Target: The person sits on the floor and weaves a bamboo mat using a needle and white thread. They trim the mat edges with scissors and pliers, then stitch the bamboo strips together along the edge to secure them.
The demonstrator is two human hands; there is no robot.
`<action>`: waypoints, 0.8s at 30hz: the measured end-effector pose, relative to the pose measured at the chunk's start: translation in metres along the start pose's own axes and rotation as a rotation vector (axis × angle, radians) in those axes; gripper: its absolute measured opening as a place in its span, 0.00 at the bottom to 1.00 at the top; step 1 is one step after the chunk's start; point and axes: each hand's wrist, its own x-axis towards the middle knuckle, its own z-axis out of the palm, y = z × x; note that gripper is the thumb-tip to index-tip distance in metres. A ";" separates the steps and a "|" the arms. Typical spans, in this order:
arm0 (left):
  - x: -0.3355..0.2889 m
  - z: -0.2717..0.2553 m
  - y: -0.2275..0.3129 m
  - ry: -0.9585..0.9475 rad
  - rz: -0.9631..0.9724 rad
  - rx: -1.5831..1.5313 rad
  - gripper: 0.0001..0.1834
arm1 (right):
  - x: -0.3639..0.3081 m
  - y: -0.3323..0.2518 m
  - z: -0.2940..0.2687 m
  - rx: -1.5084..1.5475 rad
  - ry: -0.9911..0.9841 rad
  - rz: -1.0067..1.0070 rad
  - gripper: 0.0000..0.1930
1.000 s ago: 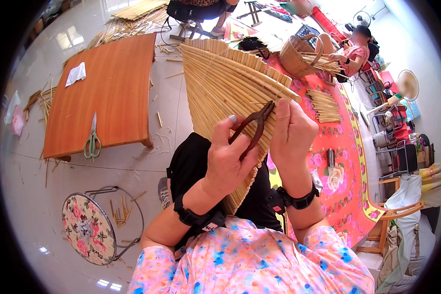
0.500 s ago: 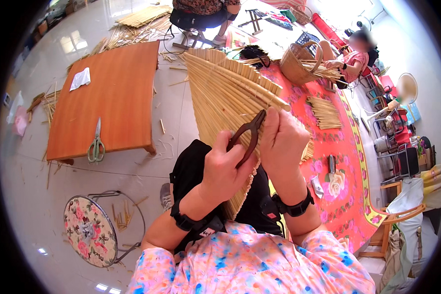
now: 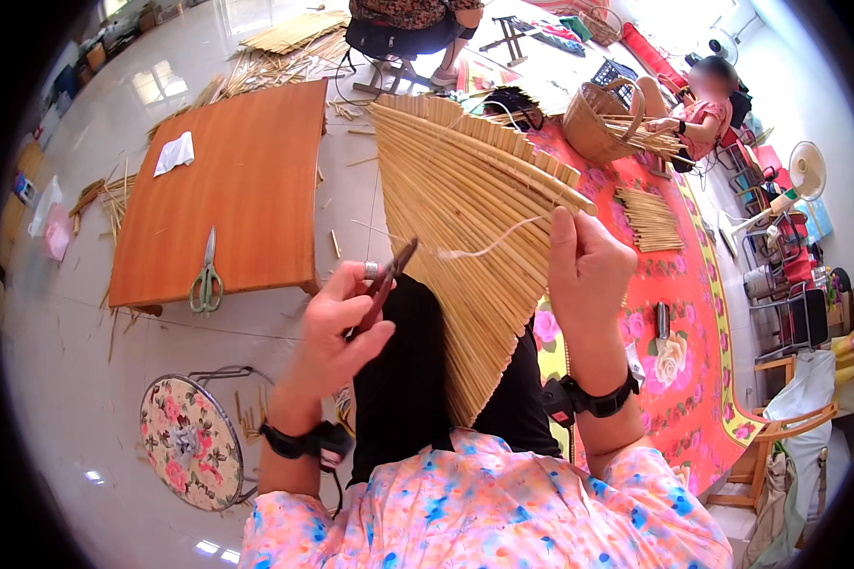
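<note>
My left hand (image 3: 340, 327) is closed round dark metal pliers (image 3: 389, 282), held to the left of a fan-shaped panel of straw-coloured stalks (image 3: 465, 218) across my lap. The plier jaws look shut. A thin white thread (image 3: 503, 235) runs from the panel's right edge over the stalks to the plier tips, with a loose end beyond; whether the jaws grip it is unclear. At the panel's upper right edge, by the end of a thicker stalk, my right hand (image 3: 588, 270) pinches the panel between thumb and fingers.
On the left stands an orange-brown wooden table (image 3: 228, 190) bearing scissors (image 3: 207, 275) and a white tissue (image 3: 175, 154). A round floral stool (image 3: 192, 441) is below it. To the right, a red floral mat (image 3: 664, 284) carries a stalk bundle (image 3: 649, 218) and wicker basket (image 3: 593, 123). Two people sit farther off.
My left hand and the pliers have pulled away from the panel's edge, down and left, drawing the white thread across the stalks. My right hand still grips the edge, slightly farther right.
</note>
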 end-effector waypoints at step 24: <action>-0.023 -0.140 -0.286 0.239 -0.544 1.268 0.17 | 0.187 0.039 0.080 0.329 -0.754 -0.232 0.12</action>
